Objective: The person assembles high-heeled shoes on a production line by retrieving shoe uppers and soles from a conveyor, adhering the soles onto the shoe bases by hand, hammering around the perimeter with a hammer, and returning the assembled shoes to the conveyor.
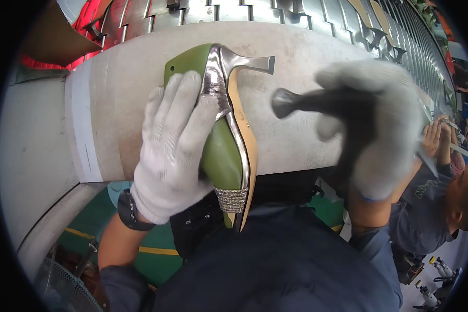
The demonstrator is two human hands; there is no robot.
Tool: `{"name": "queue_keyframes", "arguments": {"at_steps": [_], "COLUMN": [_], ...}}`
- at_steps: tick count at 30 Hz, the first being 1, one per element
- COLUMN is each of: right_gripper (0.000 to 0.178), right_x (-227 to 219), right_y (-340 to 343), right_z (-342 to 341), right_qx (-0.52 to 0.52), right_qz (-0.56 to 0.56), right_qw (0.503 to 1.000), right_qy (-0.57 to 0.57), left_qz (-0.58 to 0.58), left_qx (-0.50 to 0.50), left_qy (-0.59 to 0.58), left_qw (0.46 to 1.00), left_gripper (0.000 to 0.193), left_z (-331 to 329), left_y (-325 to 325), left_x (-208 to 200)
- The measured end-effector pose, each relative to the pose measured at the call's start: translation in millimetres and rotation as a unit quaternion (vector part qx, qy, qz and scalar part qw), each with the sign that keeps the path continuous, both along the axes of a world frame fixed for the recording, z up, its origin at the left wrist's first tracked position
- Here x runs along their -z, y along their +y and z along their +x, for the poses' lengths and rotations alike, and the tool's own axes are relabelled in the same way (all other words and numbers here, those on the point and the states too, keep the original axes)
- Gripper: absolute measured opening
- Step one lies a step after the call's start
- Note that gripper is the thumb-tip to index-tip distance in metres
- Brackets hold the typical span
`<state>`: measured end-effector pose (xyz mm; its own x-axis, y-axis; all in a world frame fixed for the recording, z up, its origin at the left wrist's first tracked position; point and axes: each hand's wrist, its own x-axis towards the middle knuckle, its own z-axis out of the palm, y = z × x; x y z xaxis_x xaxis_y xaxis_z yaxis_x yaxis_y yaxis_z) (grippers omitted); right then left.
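Observation:
A high-heeled shoe (pixel 215 83) lies on its side on a green shoe last (pixel 221 151). It has a shiny silver heel strap, a tan sole (pixel 244 127), a silver heel (pixel 255 63) pointing right, and a glittery band (pixel 231 200) at the toe end. My left hand (pixel 174 145), in a white knit glove, grips the last and the silver strap from the left. To the right of the shoe, my gloved right hand (pixel 387 125) is closed around a dark hammer (pixel 317 101), held apart from the shoe. The hammer's rounded face points toward the shoe; hand and hammer are smeared by motion.
The shoe rests on a pale, worn work board (pixel 140 62). Beyond it runs a slatted metal conveyor (pixel 218 13) carrying several parts, with red light at its left. A co-worker (pixel 431 203) is close on the right. A fan guard (pixel 70 286) shows at lower left.

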<state>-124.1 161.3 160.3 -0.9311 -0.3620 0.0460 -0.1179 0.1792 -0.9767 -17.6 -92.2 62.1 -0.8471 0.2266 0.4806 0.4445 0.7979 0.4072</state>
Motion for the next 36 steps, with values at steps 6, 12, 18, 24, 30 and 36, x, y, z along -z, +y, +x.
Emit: {"name": "queue_keyframes", "arguments": {"at_steps": [6, 12, 18, 24, 30, 36], "right_gripper": [0.036, 0.033, 0.044, 0.046, 0.039, 0.034], "right_x": [10, 27, 56, 55, 24, 17], "right_y": [2, -8, 3, -7, -46, -46], "right_z": [16, 12, 28, 7, -33, -39], "right_qx": [-0.104, -0.060, -0.053, -0.060, -0.156, -0.055], "right_qz": [0.067, 0.020, 0.063, -0.043, 0.082, 0.003], "right_qw": [0.991, 0.995, 0.997, 0.996, 0.979, 0.998], "right_qy": [-0.049, -0.074, -0.014, -0.053, 0.101, -0.033], "left_qz": [0.023, 0.009, 0.025, 0.034, 0.034, 0.048], "left_qx": [0.002, -0.001, 0.005, 0.007, -0.003, -0.003], "left_qy": [-0.005, -0.034, -0.027, -0.068, -0.051, -0.062], "left_qw": [1.000, 0.999, 0.999, 0.997, 0.998, 0.997], "left_gripper": [0.095, 0.092, 0.088, 0.083, 0.096, 0.133], "left_z": [-6, -7, -9, -7, -12, -5], "left_y": [1, 9, 6, 8, 10, 3], "left_x": [9, 9, 12, 0, 2, 4]}}
